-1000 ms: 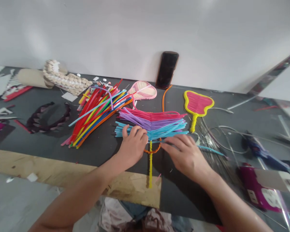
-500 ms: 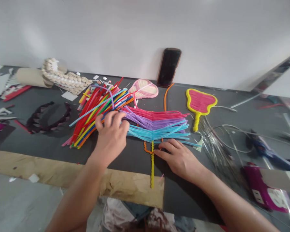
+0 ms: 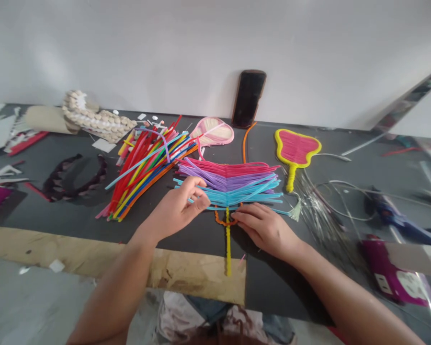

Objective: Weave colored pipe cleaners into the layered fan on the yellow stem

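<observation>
Left hand (image 3: 177,208) has swung back from the loose pile (image 3: 147,175) onto the blue pipe cleaners (image 3: 233,194), grip unclear; right hand (image 3: 267,230) lies flat, empty, against the yellow stem (image 3: 228,244), well short of the table's front edge (image 3: 287,318).

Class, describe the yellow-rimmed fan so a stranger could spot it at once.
Find the black phone leaning against the white wall. To its right lies a pipe-cleaner hand fan with a pink face. Unlike the paler fan left of the phone, it has a yellow rim and handle.

We note fuzzy pink, violet and blue chenille pipe cleaners (image 3: 230,184) on a matt dark-grey bench (image 3: 269,287) beside rough pale plywood (image 3: 75,251).
</observation>
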`<action>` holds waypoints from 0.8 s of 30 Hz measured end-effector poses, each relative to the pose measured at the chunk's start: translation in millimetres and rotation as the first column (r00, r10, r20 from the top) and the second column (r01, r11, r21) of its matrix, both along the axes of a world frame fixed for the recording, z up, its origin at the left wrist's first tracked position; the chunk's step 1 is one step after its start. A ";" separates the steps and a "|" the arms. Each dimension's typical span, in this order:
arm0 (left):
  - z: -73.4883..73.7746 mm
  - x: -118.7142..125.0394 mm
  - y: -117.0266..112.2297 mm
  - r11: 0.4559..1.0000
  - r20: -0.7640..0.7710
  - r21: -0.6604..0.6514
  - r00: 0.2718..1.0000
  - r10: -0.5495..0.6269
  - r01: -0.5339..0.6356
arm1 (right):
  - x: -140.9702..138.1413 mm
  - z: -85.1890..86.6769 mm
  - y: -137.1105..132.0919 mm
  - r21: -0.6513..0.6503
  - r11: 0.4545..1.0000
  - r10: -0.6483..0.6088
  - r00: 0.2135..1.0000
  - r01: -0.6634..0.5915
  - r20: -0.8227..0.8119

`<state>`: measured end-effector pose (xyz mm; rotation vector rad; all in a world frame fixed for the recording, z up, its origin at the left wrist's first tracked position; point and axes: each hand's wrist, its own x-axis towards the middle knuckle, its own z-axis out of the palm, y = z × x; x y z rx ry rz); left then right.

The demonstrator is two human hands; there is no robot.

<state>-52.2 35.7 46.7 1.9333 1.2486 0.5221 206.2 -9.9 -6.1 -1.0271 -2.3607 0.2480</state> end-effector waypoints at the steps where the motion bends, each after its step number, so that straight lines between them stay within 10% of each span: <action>1: -1.2 1.4 0.2 1.000 0.004 0.003 1.000 0.000 0.000 | 0.1 -1.7 0.7 0.001 1.000 -0.031 0.999 0.031 -0.036; 11: -17.4 14.1 3.5 0.980 0.419 -0.197 0.900 0.119 -0.038 | -1.4 -10.8 8.7 -0.033 0.950 -0.307 0.946 0.312 0.099; 18: -29.6 15.1 10.6 0.985 0.095 0.119 0.987 -0.133 0.121 | 6.7 -1.7 10.1 0.000 0.959 -0.280 0.945 0.285 0.170; 24: -29.3 15.4 10.3 0.869 -0.227 0.351 0.932 -0.283 0.349 | 10.3 0.2 8.9 0.086 0.953 -0.302 0.919 0.290 0.253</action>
